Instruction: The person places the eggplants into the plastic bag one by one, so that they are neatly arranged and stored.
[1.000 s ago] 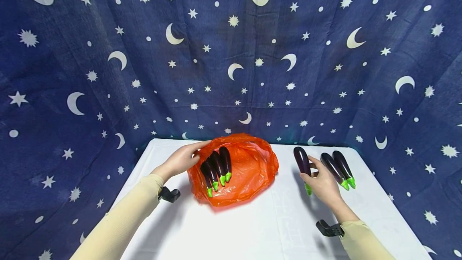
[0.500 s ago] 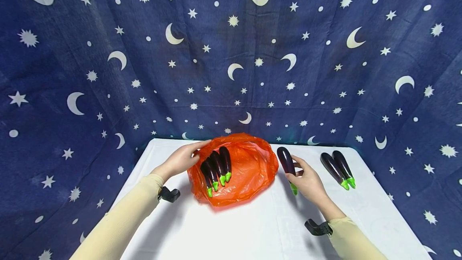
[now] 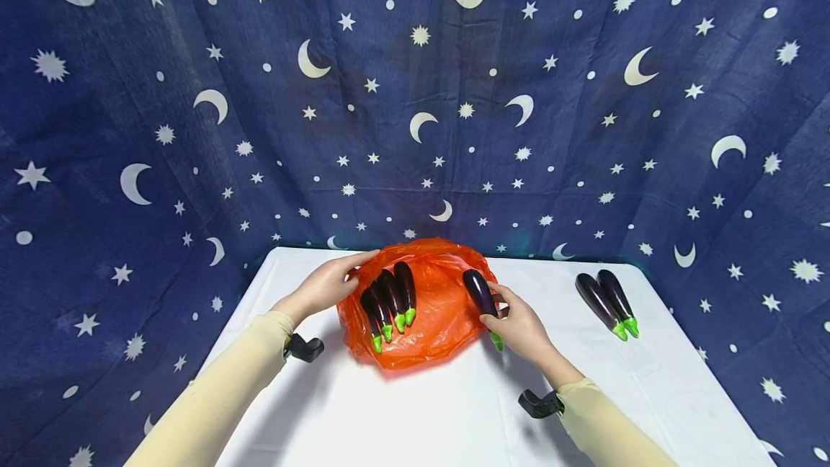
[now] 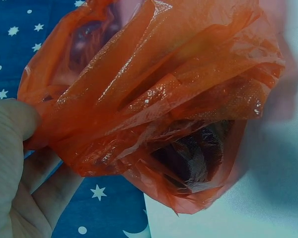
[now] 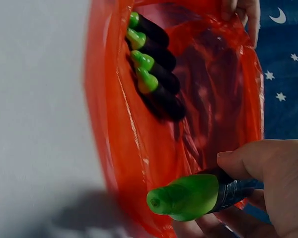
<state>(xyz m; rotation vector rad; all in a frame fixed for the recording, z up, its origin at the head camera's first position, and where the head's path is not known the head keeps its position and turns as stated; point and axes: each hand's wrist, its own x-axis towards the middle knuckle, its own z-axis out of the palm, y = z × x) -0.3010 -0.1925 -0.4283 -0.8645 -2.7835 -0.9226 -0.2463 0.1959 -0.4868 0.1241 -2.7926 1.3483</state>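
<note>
Orange plastic bag (image 3: 436, 341) has its left rim pinched by the left hand (image 3: 323, 289), apparently spreading the mouth, while the right hand (image 3: 522, 328) clamps an eggplant (image 3: 478, 291) over its right side.

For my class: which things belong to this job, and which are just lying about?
Job:
orange bag in the left grip
four eggplants inside it
eggplant in the right grip
probably two eggplants at right

Surroundings:
white table
starry cloth
black wrist devices
</note>
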